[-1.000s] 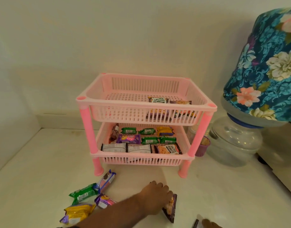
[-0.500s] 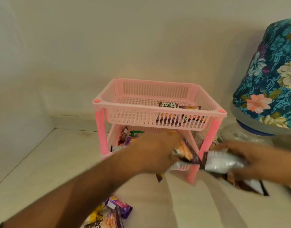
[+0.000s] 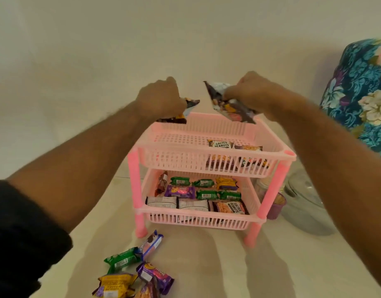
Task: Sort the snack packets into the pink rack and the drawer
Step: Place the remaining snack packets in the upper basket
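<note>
While held, 2 dark packets (image 3: pixel 231 104).

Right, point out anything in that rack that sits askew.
One brown packet at the left end of the pink rack's lower tier stands on edge, leaning against the side wall, while the packets beside it lie flat in rows. Nothing looks spilled or damaged.

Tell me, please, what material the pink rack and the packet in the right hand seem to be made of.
Pink rack: moulded plastic, probably, matte; slotted walls and uniform colour suggest it. Packet in the right hand: apparently glossy printed foil or film; its crinkled surface catches light.
</note>
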